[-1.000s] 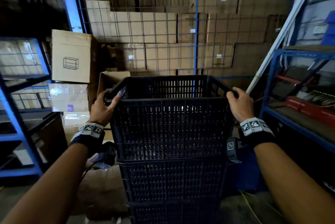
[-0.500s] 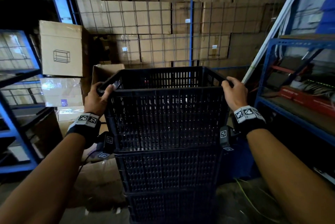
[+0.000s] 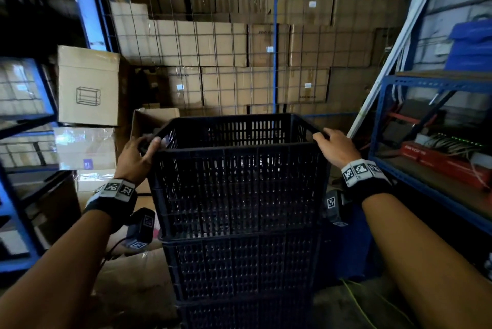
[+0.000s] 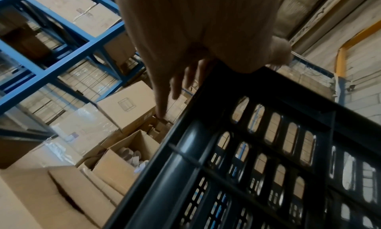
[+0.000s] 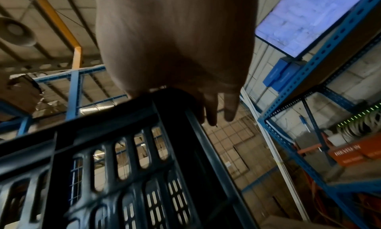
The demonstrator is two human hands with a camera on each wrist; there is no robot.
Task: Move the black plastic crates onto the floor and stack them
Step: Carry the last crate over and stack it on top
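Three black slatted plastic crates stand nested in one stack in front of me: the top crate [image 3: 239, 185], a middle crate [image 3: 239, 267] and a bottom crate [image 3: 245, 312]. My left hand [image 3: 138, 153] rests on the top crate's left rim, thumb on the near corner. In the left wrist view the left hand's fingers [image 4: 177, 85] run straight along the outside of the crate [image 4: 247, 151]. My right hand [image 3: 332, 145] lies on the right rim corner. The right hand's fingers [image 5: 214, 108] hang straight past the crate [image 5: 123, 151] edge.
Blue steel shelving stands close on the left [image 3: 24, 115] and on the right [image 3: 426, 83], with red boxes [image 3: 439, 161] on the right shelf. Cardboard boxes [image 3: 87, 86] pile up at the left behind a wire mesh wall [image 3: 213, 49]. White poles [image 3: 386, 62] lean at the right.
Both hands gripped the top crate's rim before; now their fingers have straightened and only rest on it. The view has tilted slightly upward.
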